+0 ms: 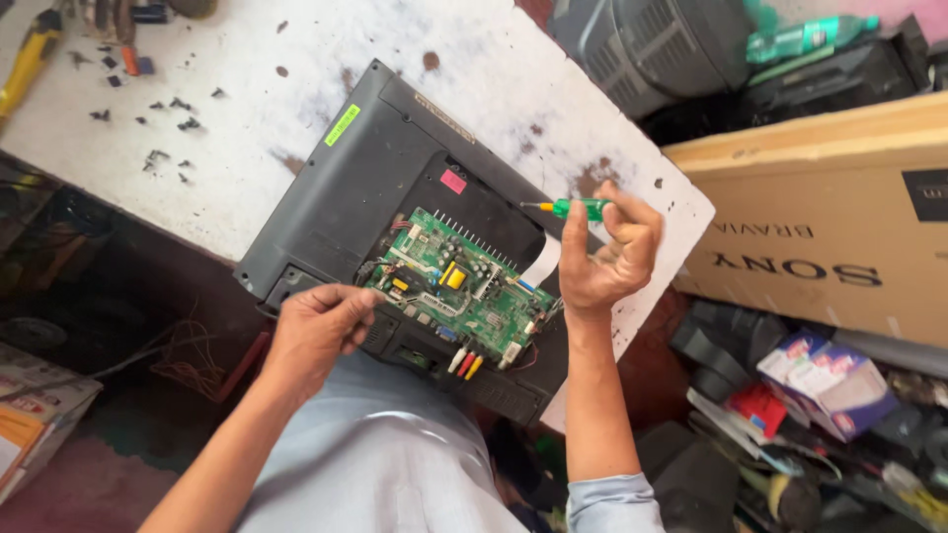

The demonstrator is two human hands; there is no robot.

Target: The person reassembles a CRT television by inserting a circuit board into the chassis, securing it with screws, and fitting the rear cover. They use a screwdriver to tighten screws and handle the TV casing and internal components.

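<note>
Right hand [604, 252] grips green screwdriver [573, 208] (shaft pointing left) above-right of circuit board [459, 286]; left hand [321, 326], fingers curled, touches board's left edge.

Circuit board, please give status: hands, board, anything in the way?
Left hand closed at the green circuit board edge. Right hand grips green screwdriver, lifted above board. Board sits in dark monitor back. White ribbon cable beside it.
</note>
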